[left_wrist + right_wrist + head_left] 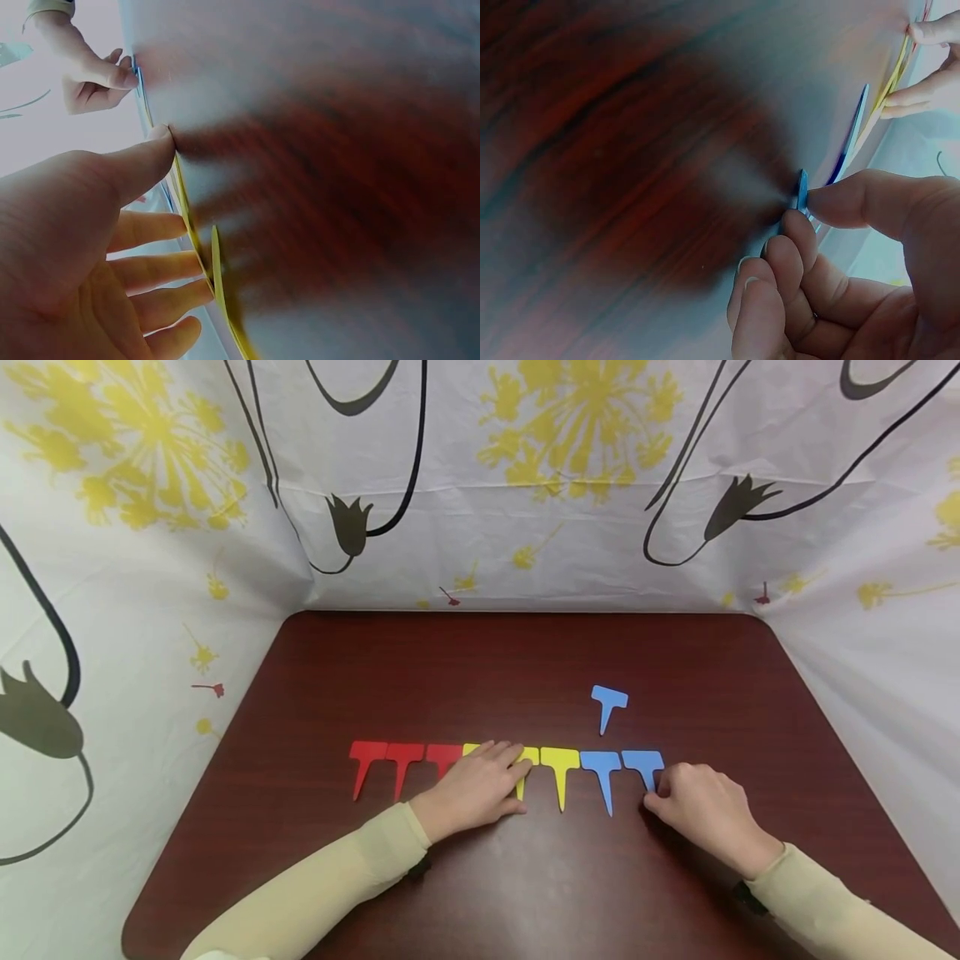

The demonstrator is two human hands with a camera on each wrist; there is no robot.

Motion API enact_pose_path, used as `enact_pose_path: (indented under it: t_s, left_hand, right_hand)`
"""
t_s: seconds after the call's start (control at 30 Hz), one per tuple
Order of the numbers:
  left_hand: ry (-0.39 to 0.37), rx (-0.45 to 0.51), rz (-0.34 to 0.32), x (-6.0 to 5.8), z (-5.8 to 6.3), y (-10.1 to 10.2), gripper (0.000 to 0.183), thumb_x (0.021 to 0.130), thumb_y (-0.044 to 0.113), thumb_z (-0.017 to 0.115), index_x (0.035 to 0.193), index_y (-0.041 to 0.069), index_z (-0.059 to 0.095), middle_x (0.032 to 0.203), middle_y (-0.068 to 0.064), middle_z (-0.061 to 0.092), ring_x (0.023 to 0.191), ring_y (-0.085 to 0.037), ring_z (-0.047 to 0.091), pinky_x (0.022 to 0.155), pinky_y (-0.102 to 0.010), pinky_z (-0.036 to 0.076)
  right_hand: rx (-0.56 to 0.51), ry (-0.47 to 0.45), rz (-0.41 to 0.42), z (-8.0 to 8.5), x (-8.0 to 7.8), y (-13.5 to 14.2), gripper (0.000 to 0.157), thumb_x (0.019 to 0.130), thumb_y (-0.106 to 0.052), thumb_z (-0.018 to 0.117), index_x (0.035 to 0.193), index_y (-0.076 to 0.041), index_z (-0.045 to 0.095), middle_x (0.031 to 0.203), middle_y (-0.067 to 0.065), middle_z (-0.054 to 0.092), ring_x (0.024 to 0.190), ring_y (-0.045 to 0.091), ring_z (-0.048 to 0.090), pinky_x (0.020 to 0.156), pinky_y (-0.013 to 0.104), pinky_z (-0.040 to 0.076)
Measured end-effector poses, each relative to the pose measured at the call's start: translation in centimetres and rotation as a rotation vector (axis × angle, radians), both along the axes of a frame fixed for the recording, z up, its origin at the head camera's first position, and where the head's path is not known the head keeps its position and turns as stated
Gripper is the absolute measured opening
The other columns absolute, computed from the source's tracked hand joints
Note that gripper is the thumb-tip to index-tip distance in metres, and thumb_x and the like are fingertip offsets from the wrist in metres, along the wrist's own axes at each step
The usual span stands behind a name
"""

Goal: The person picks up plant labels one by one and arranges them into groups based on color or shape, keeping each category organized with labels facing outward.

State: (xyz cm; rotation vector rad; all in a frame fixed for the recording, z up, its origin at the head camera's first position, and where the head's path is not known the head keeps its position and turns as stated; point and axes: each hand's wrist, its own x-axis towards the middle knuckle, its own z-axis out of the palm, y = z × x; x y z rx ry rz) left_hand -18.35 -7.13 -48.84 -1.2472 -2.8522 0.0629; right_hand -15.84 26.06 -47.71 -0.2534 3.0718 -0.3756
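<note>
T-shaped plant labels lie in a row on the table: red labels (368, 752) at left, yellow labels (560, 760) in the middle, blue labels (601, 763) at right. My left hand (474, 789) rests over the row with its fingers spread, touching the yellow labels and hiding parts of them. At the right end, my right hand (707, 808) pinches the stem of the last blue label (642, 761) between thumb and forefinger. The right wrist view shows that stem's tip (802, 189) by the thumb. Above the row lies a separate blue label (609, 699), tilted, touched by neither hand.
The dark red-brown table (450, 668) has rounded corners. A white curtain (480, 552) with yellow flowers and dark stems stands along its back and both sides.
</note>
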Motion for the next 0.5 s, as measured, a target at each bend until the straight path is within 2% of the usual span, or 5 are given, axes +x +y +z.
enact_pose_path:
  t_s: [0.5]
  left_hand:
    - [-0.001,0.017,0.000,0.05,-0.13,-0.15,0.066,0.092,0.057,0.067,0.142,0.015,0.058,0.147,-0.011,0.051,0.135,-0.030,0.049,0.113,-0.043,0.038]
  right_hand:
    - [0.010,0.003,0.012,0.20,0.33,-0.48,0.047,0.083,-0.025,0.072,0.049,-0.021,0.040,0.050,-0.009,0.024,0.048,0.012,0.026,0.040,0.030,0.020]
